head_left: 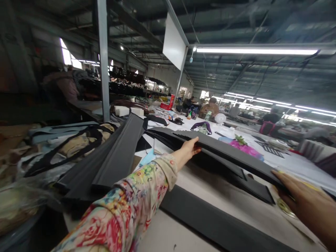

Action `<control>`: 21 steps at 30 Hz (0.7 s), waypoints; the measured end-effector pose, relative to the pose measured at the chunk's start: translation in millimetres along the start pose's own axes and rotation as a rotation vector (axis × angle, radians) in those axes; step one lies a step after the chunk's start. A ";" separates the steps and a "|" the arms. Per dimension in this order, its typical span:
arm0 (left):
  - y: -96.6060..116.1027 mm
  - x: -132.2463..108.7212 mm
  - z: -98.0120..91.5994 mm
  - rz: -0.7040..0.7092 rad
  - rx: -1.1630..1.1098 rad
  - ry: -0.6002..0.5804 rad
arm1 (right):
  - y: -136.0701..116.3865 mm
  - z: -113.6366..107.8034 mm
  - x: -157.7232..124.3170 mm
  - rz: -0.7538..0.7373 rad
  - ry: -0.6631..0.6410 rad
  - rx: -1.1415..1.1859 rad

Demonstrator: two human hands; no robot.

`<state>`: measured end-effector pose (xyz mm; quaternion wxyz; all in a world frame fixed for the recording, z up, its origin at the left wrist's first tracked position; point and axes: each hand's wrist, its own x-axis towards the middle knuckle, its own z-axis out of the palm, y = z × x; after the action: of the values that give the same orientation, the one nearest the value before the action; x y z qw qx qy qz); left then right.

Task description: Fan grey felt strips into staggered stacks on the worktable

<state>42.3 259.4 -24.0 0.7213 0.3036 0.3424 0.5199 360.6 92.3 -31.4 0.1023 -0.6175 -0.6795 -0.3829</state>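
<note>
A long stack of dark grey strips (231, 152) is raised at a slant above the white table (189, 210). My left hand (187, 150) grips its near edge toward the left end, fingers tucked beneath. At the right end my right hand (296, 196) is closed around the stack, thumb on top. More dark strips (257, 187) lie below and behind the held stack. Nearer to me, another dark strip (215, 220) rests flat on the table. Left of my floral sleeve, several bundles of dark strips (118, 154) lie overlapping.
Fabric and plastic bags (70, 143) are heaped at the left. A metal post (103, 63) rises behind them. Farther back on the table are a pink bag (246, 148), a purple band (201, 125) and a red box (168, 105). Other people sit in the background.
</note>
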 end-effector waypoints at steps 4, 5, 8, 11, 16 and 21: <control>16.2 40.8 -10.3 0.009 0.044 0.045 | -19.8 23.4 41.9 -0.017 -0.002 -0.032; 20.4 49.2 -12.7 0.015 0.056 0.058 | -23.8 29.7 51.1 -0.007 -0.002 -0.035; 28.0 68.7 -22.1 0.018 0.104 0.099 | -33.8 49.2 71.4 0.000 -0.016 -0.043; 25.5 78.5 -35.4 -0.032 0.174 0.121 | -39.8 70.0 76.9 -0.055 -0.069 -0.020; 18.4 81.8 -49.4 -0.101 0.262 0.107 | -39.3 92.1 71.2 -0.077 -0.103 0.029; 21.7 81.2 -52.8 -0.107 0.313 0.122 | -37.2 90.2 74.0 -0.080 -0.090 0.031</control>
<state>6.1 347.5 -52.0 0.6698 0.3616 0.4779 0.4384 340.6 209.0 -62.7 0.0659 -0.6047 -0.7133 -0.3480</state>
